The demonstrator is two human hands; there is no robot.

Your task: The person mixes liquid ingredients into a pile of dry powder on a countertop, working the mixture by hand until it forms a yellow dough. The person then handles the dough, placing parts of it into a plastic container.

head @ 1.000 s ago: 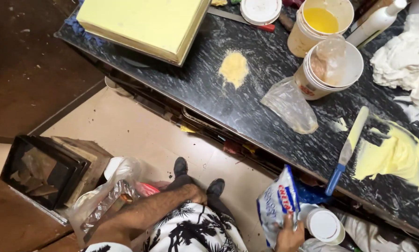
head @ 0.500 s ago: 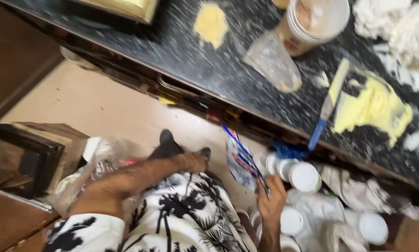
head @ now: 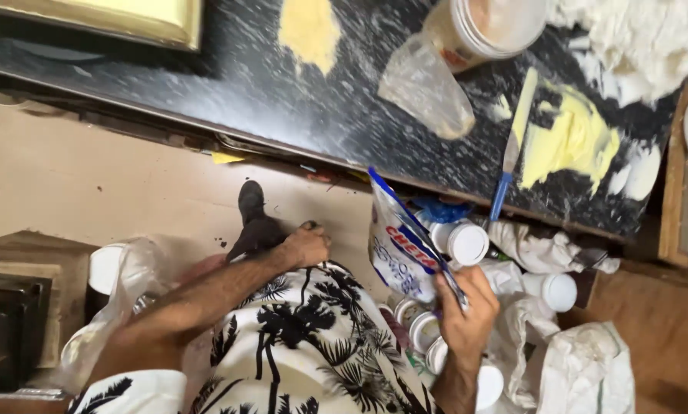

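The white and blue pouch (head: 402, 249) stands upright just below the black counter (head: 283, 100) edge, pinched at its lower corner by the right hand (head: 467, 310), fingers pressed together on it. White-capped bottles (head: 467, 242) behind it are partly hidden by the pouch and crumpled cloth (head: 539, 253). The left hand (head: 306, 245) rests on the knee, fingers curled; what they touch is unclear. Compared with a second ago, the pouch has been lifted higher and the view has dropped, cutting off the yellow board (head: 106, 19).

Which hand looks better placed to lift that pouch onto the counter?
Right hand, probably: it grips the pouch just under the counter. Left hand rests on the knee.
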